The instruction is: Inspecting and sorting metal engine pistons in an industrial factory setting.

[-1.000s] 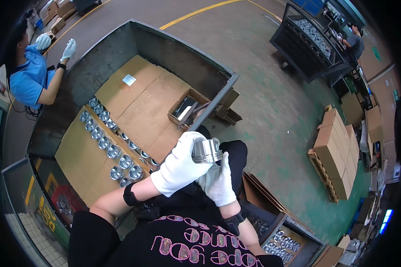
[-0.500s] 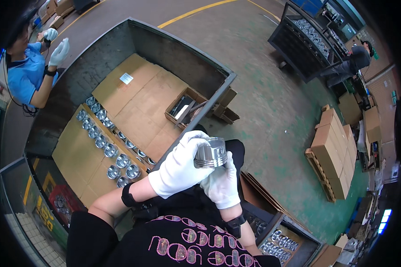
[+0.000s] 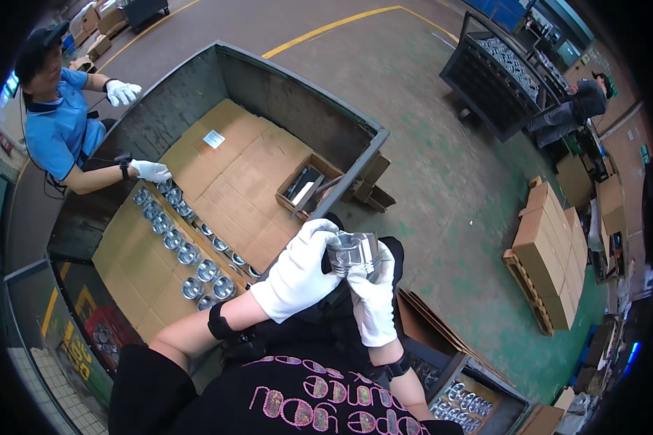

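Between my two white-gloved hands is a shiny metal piston (image 3: pixel 355 254), held up in front of my body with its ring grooves showing. My left hand (image 3: pixel 301 272) is closed around its left side. My right hand (image 3: pixel 376 293) grips it from the right and below. Beyond my hands stands a dark metal bin (image 3: pixel 305 90) lined with cardboard (image 3: pixel 232 163). Rows of similar pistons (image 3: pixel 188 253) lie in the bin's left part, along a cardboard divider (image 3: pixel 203 243).
A co-worker in blue (image 3: pixel 65 134) reaches a gloved hand into the bin. An open box of tools (image 3: pixel 308 185) sits inside it. More pistons (image 3: pixel 461 406) fill a container at lower right. Cartons on a pallet (image 3: pixel 548 254) and another piston cart (image 3: pixel 493 80) stand to the right.
The piston has been turned in my hands, its grooves now tilted sideways. The co-worker's hands have parted, one lowering to the pistons. The view has shifted slightly.
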The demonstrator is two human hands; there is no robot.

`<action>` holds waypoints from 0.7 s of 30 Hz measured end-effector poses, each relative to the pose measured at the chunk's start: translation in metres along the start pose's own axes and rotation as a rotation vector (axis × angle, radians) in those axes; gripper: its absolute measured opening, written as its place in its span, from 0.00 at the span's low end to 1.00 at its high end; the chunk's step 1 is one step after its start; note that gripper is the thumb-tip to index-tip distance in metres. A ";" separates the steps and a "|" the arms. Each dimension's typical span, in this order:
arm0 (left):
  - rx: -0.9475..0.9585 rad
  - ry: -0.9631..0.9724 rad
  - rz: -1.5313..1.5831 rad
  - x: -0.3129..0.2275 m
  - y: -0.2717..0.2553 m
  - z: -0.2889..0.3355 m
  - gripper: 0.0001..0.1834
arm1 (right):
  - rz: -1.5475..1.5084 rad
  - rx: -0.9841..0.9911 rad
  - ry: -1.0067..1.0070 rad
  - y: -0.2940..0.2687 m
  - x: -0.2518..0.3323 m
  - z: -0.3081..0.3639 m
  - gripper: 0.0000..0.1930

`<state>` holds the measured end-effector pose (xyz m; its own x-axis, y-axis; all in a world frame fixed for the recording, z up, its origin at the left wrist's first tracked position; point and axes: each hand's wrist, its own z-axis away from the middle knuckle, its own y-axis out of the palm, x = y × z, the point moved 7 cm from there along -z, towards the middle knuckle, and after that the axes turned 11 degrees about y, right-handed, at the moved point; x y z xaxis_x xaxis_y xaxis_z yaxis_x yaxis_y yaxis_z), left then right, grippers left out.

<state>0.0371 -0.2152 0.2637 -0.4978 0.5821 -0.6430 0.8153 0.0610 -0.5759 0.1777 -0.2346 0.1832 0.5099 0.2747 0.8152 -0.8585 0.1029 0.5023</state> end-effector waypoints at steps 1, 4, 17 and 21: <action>0.007 -0.006 -0.006 0.002 0.003 0.000 0.25 | 0.149 -0.040 -0.088 -0.003 0.004 -0.001 0.42; -0.007 0.010 0.007 0.008 0.009 0.002 0.24 | 0.371 -0.110 -0.206 0.003 0.016 0.002 0.40; 0.063 -0.026 0.022 0.012 0.017 0.004 0.26 | 0.733 -0.336 -0.429 0.007 0.042 0.012 0.41; 0.081 -0.068 -0.015 0.016 0.015 0.008 0.25 | 0.768 -0.383 -0.404 0.011 0.051 0.015 0.40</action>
<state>0.0390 -0.2111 0.2405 -0.5310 0.5253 -0.6649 0.7823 0.0024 -0.6229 0.1951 -0.2336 0.2341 -0.2834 0.0531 0.9575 -0.8896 0.3583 -0.2832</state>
